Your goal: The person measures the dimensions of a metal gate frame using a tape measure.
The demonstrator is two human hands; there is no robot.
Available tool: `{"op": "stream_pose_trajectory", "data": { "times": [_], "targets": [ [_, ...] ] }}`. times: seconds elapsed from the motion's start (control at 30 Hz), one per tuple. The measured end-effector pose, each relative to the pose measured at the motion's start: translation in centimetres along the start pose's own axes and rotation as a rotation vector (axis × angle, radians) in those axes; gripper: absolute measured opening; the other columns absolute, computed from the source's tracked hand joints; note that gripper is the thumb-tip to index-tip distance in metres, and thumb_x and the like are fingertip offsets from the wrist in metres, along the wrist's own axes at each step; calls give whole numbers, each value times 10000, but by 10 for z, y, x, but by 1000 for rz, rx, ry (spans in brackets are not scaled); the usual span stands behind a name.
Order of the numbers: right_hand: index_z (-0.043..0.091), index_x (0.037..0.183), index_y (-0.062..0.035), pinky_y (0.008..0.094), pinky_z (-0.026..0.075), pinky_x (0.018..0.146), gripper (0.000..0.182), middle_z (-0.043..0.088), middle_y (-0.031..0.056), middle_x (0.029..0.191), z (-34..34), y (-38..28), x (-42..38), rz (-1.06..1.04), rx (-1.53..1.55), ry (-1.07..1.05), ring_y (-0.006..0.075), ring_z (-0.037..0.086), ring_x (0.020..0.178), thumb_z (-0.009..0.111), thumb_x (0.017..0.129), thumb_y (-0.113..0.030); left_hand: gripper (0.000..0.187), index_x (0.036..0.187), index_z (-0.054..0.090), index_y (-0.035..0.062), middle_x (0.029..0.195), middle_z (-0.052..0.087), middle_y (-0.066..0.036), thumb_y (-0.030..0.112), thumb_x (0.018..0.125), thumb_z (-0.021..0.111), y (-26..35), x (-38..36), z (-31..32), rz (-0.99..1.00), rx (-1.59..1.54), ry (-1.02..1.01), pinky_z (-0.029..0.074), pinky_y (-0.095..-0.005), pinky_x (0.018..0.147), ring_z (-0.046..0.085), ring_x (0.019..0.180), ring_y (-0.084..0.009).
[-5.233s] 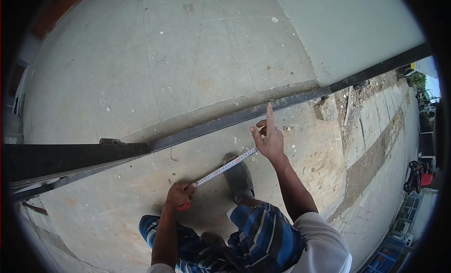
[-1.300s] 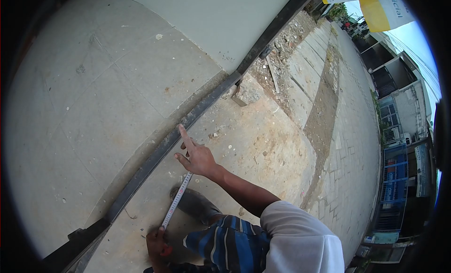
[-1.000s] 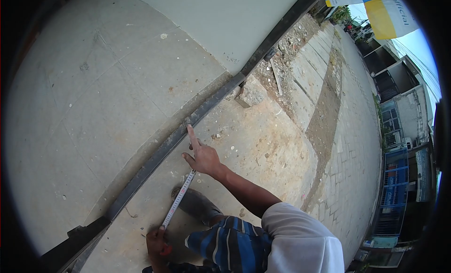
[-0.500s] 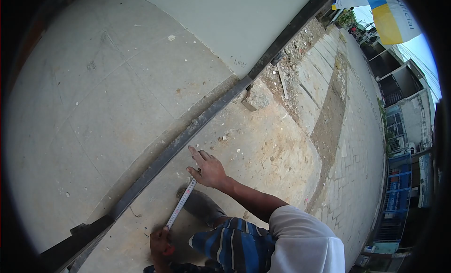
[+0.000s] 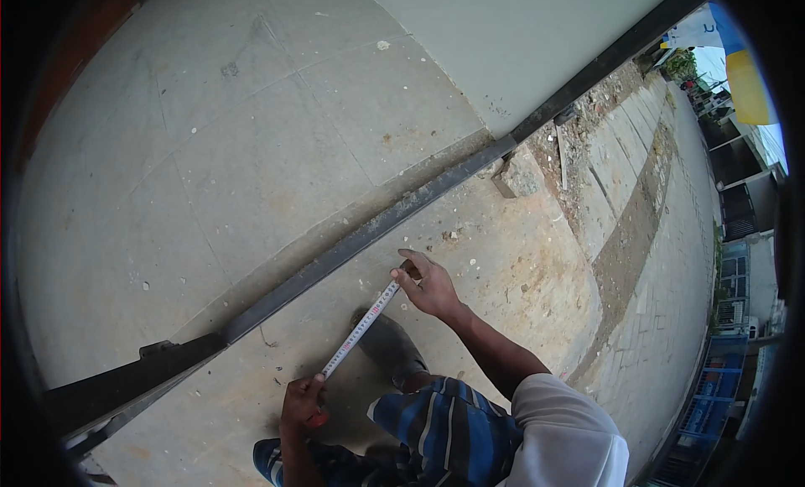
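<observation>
A tape measure's white blade stretches slantwise between my two hands above the concrete ground. My left hand, lower left, is wrapped round the tape measure's case, whose red side shows beneath the fingers. My right hand pinches the blade's far end between thumb and fingers. Just beyond it lies a dark metal rail, apart from the hand. My shoe and lower leg are partly behind the blade, and my striped shorts are below.
Grey tiled floor lies across the rail, beside a pale wall panel. A broken concrete block and rubble sit near the rail's far end. A paved street runs along the right, with a blue gate beyond.
My right hand's fingers, stretched out before, have closed on the blade's end. More blade shows between the hands. The view has shifted, moving the scene across the frame.
</observation>
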State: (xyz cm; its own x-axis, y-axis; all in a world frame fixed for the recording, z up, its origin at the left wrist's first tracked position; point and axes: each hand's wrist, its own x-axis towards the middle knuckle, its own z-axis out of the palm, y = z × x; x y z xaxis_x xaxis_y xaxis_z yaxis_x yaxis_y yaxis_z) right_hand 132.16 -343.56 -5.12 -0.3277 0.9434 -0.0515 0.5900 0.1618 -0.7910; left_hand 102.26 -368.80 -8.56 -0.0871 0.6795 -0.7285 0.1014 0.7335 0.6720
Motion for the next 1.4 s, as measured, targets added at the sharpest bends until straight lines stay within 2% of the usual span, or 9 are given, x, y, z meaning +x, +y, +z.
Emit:
{"op": "stream_pose_trajectory", "data": {
  "times": [0.2, 0.3, 0.37, 0.5, 0.7, 0.8, 0.93, 1.13, 1.4],
  "targets": [
    [130, 1594, 9, 350, 561, 738, 878, 687, 142, 966, -24, -10, 22, -45, 88, 249, 235, 691, 784, 692, 972, -250, 436, 812, 700, -22, 615, 634, -46, 361, 1011, 634, 2, -11, -3, -5, -53, 54, 475, -281, 492, 589, 506, -100],
    [48, 1609, -9, 340, 524, 686, 903, 669, 150, 1016, -34, -17, 33, -3, 47, 340, 194, 637, 737, 670, 995, -237, 440, 825, 694, -5, 612, 620, -40, 378, 1024, 611, 7, -22, -4, 29, -86, 98, 480, -276, 488, 592, 504, -99],
    [42, 1621, -25, 308, 486, 670, 894, 657, 126, 1038, -35, -7, 37, 41, 67, 366, 143, 566, 706, 655, 1005, -238, 418, 842, 697, -3, 608, 617, -38, 360, 1028, 608, 6, -28, -6, 143, -91, 147, 478, -272, 498, 588, 502, -93],
    [102, 1629, -48, 358, 503, 701, 838, 650, 146, 1056, -28, 9, 35, -27, -41, 293, 212, 611, 814, 609, 1024, -327, 369, 867, 667, 8, 667, 618, -66, 313, 1049, 569, 2, -42, -9, 372, -115, 288, 494, -308, 548, 622, 566, -146],
    [160, 1625, -64, 390, 565, 699, 875, 643, 158, 1065, -9, 12, 33, 4, -124, 174, 257, 651, 824, 607, 1003, -487, 320, 865, 643, -8, 752, 631, -122, 201, 1055, 493, 3, -55, -12, 793, 39, 905, 513, -340, 615, 646, 667, -269],
    [181, 1622, -72, 400, 584, 715, 872, 639, 177, 1089, -2, 19, 41, -40, -145, 144, 280, 665, 863, 608, 996, -504, 345, 881, 643, -21, 746, 633, -122, 209, 1064, 462, 3, -64, -14, 862, -55, 1077, 515, -333, 624, 645, 657, -245],
    [201, 1620, -84, 408, 592, 714, 869, 634, 189, 1100, 5, 20, 47, -69, -132, 131, 297, 669, 885, 614, 989, -515, 431, 894, 648, -29, 755, 646, -117, 280, 1090, 420, 3, -82, -20, 871, -264, 1089, 520, -323, 628, 647, 669, -205],
    [221, 1615, -85, 420, 584, 706, 886, 631, 200, 1108, 8, 12, 42, -90, -154, 80, 303, 670, 870, 622, 972, -545, 545, 909, 632, -6, 689, 632, -60, 443, 1104, 394, -5, -79, -48, 615, -1155, 1266, 516, -271, 611, 608, 606, -124],
    [185, 1628, -117, 430, 573, 692, 901, 666, 192, 1051, 19, 26, 32, -91, -173, 102, 297, 688, 807, 622, 969, -549, 588, 923, 631, 15, 668, 603, -48, 542, 1070, 415, -28, -53, -51, 281, -1464, 1194, 525, -295, 582, 611, 573, -158]
  ]
}}
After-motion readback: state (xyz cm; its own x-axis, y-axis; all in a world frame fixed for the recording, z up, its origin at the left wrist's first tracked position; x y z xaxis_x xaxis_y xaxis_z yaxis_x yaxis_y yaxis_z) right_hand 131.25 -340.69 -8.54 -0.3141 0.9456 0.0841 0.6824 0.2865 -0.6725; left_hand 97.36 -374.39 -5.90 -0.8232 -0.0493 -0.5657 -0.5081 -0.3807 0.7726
